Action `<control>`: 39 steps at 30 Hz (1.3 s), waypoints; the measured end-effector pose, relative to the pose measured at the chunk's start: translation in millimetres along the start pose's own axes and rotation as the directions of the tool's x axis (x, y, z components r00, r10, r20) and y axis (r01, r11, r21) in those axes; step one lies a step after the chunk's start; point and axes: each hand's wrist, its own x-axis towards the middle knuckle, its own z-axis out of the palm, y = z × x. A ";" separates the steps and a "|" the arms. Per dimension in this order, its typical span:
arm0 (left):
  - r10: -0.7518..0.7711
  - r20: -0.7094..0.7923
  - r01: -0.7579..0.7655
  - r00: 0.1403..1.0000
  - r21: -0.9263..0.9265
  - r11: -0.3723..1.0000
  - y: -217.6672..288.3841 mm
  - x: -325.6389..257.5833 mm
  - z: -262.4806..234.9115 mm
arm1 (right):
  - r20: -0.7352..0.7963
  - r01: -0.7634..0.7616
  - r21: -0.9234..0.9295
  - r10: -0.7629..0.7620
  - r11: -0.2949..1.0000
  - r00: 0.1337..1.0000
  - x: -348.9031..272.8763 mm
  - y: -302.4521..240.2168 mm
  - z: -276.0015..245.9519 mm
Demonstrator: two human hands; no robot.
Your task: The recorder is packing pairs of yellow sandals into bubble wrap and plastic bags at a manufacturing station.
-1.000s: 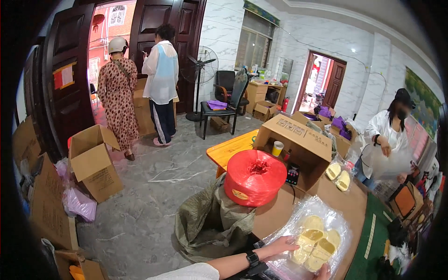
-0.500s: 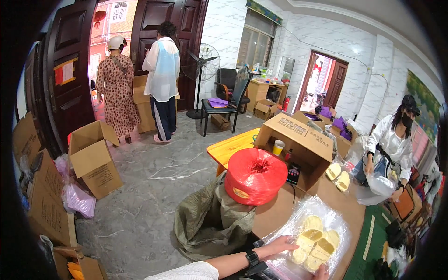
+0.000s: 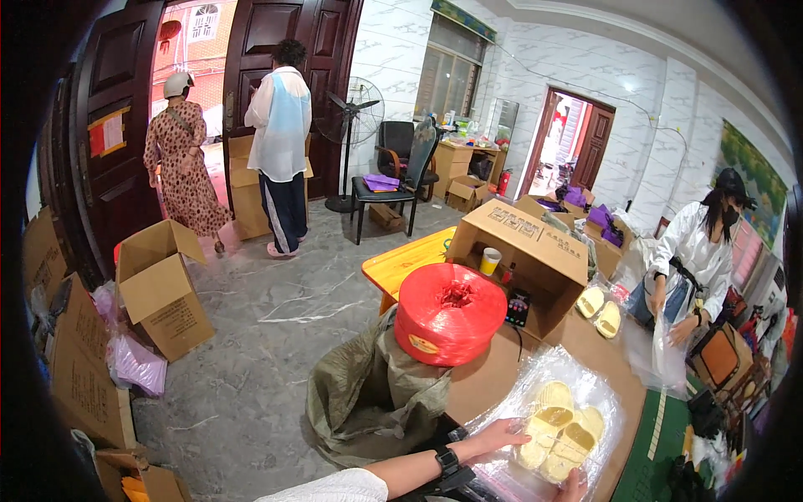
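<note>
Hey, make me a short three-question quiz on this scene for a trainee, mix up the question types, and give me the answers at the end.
1. Open question: What are the person's left grip and right grip touching?
2. True or false: The big plastic roll on the near side of the open carton is green.
3. Multiple choice: Where does the purple item near the standing fan rest?
A) On the floor
B) On a black chair seat
C) On the yellow table

Key:
1. Clear plastic with pale yellow slippers.
2. False; it is red.
3. B
</note>
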 end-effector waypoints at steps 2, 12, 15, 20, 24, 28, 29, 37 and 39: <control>-0.032 -0.016 0.032 0.999 0.016 0.999 -1.6 1.0 -0.6 | 0.015 0.010 0.074 -0.011 0.997 1.000 -3.5 -3.7 5.2; -0.055 -0.040 0.056 0.998 0.026 0.998 1.7 0.4 2.5 | 0.017 -0.019 0.084 0.018 0.996 1.000 -8.7 -13.4 8.7; -0.063 -0.021 0.064 0.998 0.040 0.997 1.7 0.9 0.8 | 0.014 0.029 0.046 -0.030 0.999 0.999 -9.1 -15.6 12.0; -0.045 -0.012 0.045 0.999 0.044 0.998 -0.6 1.6 -1.1 | 0.042 0.035 -0.037 -0.033 0.999 0.999 -3.6 -11.6 5.3; -0.075 -0.017 0.074 0.997 -0.028 0.997 4.1 -6.5 0.7 | 0.033 0.016 -0.102 -0.013 0.995 0.999 -15.4 -20.2 11.8; -0.030 -0.018 0.029 0.999 -0.090 0.996 8.4 -13.7 4.3 | -0.010 0.023 0.044 -0.022 0.999 1.000 -31.1 -34.2 26.2; -0.049 -0.002 0.049 0.999 -0.092 0.995 13.5 -12.5 8.4 | -0.009 -0.039 0.172 0.042 0.984 0.999 -30.4 -32.8 22.2; -0.097 -0.092 0.103 0.991 0.056 0.993 16.1 -13.2 -5.2 | 0.107 0.155 0.218 -0.181 0.964 0.978 8.0 11.0 14.7; -0.116 -0.140 0.108 0.983 -0.064 0.992 34.5 -11.4 7.3 | 0.016 0.105 -0.005 -0.105 0.994 0.994 24.9 33.4 1.9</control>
